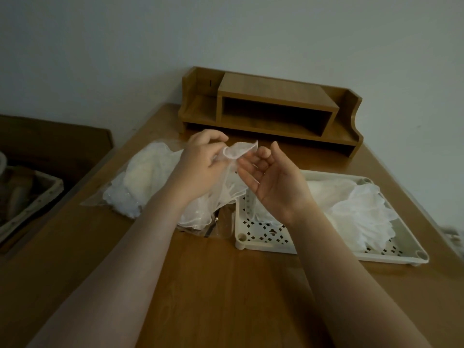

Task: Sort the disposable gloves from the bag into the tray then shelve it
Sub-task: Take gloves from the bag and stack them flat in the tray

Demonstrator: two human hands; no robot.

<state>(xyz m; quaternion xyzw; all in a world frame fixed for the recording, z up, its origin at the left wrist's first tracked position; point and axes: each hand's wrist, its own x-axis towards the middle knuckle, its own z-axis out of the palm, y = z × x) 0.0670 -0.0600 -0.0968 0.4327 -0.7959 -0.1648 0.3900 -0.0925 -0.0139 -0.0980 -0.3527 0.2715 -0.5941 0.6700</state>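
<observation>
The person is standing at the brown wooden table [226, 285], working one thin translucent plastic glove [227, 177] apart above it. The left hand [200, 169] is pinching the glove's cuff between thumb and fingertips, probably to peel it open; the right hand [271, 182] is turned palm up, fingers loosely curled, touching the film but seemingly gripping nothing. The clear plastic bag [140, 179] of gloves is lying just left, within reach. The one cream perforated tray [263, 238] is sitting just right, already holding a white heap of gloves [361, 214], too crumpled to count. One wooden desk shelf [271, 109] is waiting behind.
</observation>
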